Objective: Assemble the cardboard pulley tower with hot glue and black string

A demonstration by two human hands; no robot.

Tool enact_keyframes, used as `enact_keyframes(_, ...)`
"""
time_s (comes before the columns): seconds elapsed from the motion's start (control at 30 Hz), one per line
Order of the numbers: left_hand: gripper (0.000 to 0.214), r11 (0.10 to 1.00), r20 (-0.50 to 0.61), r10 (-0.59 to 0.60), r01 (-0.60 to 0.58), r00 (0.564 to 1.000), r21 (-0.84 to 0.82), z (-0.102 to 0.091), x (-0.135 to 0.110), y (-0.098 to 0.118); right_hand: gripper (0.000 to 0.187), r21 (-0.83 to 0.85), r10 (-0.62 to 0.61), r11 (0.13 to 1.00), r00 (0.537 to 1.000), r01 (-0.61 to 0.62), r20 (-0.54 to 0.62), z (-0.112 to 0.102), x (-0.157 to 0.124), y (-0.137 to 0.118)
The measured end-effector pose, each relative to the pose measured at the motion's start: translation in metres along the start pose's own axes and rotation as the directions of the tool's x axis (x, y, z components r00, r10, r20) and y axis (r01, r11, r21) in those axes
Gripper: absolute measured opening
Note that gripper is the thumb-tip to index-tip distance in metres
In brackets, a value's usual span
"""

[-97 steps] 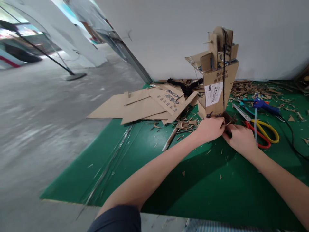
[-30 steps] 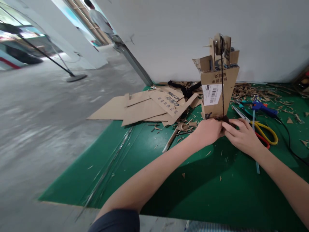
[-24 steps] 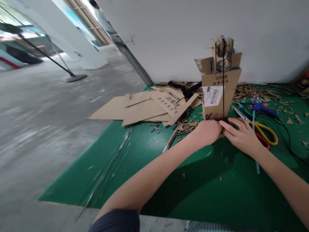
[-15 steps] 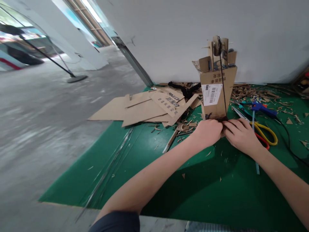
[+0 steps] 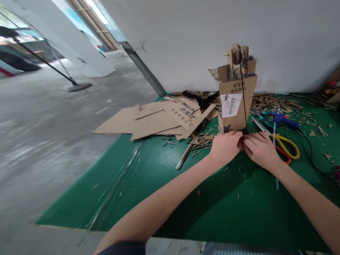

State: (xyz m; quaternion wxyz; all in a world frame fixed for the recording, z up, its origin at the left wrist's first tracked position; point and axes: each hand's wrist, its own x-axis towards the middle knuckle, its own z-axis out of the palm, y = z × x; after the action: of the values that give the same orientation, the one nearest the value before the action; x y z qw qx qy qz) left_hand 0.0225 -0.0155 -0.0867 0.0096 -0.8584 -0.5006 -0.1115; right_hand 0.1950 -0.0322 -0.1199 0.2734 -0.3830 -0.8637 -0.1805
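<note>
Behind the cardboard tower (image 5: 235,90), a white wall (image 5: 180,42) is rising, while the grey floor (image 5: 71,117) is stretching away on its left. Under the tower, a green table (image 5: 225,209) is spreading out, and the tower itself is standing upright on it near the wall. Flat cardboard sheets (image 5: 156,120) are lying in an overlapping stack to the tower's left, partly jutting past the table edge. Brown scraps (image 5: 276,102) are littering the tabletop to the tower's right. At the tower's near foot, the left hand (image 5: 227,145) and the right hand (image 5: 261,148) are meeting, fingers bending inward and fingertips close together; those fingers are covering the spot, so I cannot tell how tightly either is gripping or what lies between them. Scissors (image 5: 281,136) with red and yellow handles are resting right of the tower, just beyond the right hand, and a blue glue gun (image 5: 285,120) is lying farther right. Atop the tower, a small wheel (image 5: 235,54) is sitting between uprights, and a black string (image 5: 242,85) is running from it down the tower's front to the fingers.
</note>
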Motion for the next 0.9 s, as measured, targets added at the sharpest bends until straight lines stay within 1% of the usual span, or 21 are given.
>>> enact_keyframes(0.13, 0.011, 0.993, -0.037, -0.065, 0.061, 0.997, -0.101, 0.003, -0.001, -0.003, 0.015, 0.076, 0.042, 0.996, 0.999, -0.044, 0.019, 0.004, 0.0, -0.001)
enact_keyframes(0.23, 0.009, 0.968, -0.014, -0.112, 0.106, 0.994, -0.228, 0.005, -0.002, -0.005, 0.015, 0.103, 0.052, 0.993, 0.998, -0.055, 0.027, 0.004, 0.0, -0.003)
enact_keyframes(0.3, 0.009, 0.951, 0.009, -0.133, 0.13, 0.991, -0.281, 0.006, -0.001, -0.005, 0.015, 0.111, 0.057, 0.992, 0.998, -0.06, 0.023, 0.003, 0.0, -0.004)
enact_keyframes(0.4, 0.012, 0.95, 0.049, -0.151, 0.159, 0.987, -0.269, 0.006, 0.0, -0.004, 0.016, 0.12, 0.072, 0.99, 0.997, -0.075, 0.028, 0.004, 0.0, -0.005)
enact_keyframes(0.47, 0.016, 0.96, 0.071, -0.139, 0.152, 0.988, -0.234, 0.004, 0.001, -0.004, 0.016, 0.124, 0.091, 0.988, 0.995, -0.095, 0.038, 0.005, -0.001, -0.005)
enact_keyframes(0.6, 0.014, 0.983, 0.13, -0.075, 0.095, 0.989, -0.155, -0.002, 0.0, -0.003, 0.015, 0.132, 0.119, 0.983, 0.99, -0.128, 0.069, 0.008, -0.002, -0.005)
enact_keyframes(0.67, 0.014, 0.993, 0.135, -0.027, 0.043, 0.99, -0.111, -0.004, 0.0, -0.004, 0.014, 0.137, 0.136, 0.98, 0.987, -0.146, 0.082, 0.009, -0.003, -0.006)
enact_keyframes(0.77, 0.011, 0.997, 0.131, 0.07, -0.064, 0.989, -0.046, -0.008, 0.001, -0.008, 0.011, 0.163, 0.175, 0.968, 0.98, -0.188, 0.095, 0.01, -0.002, -0.007)
enact_keyframes(0.9, 0.011, 0.975, 0.176, 0.219, -0.222, 0.96, -0.001, -0.014, 0.003, -0.016, 0.01, 0.226, 0.239, 0.94, 0.966, -0.256, 0.099, 0.011, -0.001, -0.011)
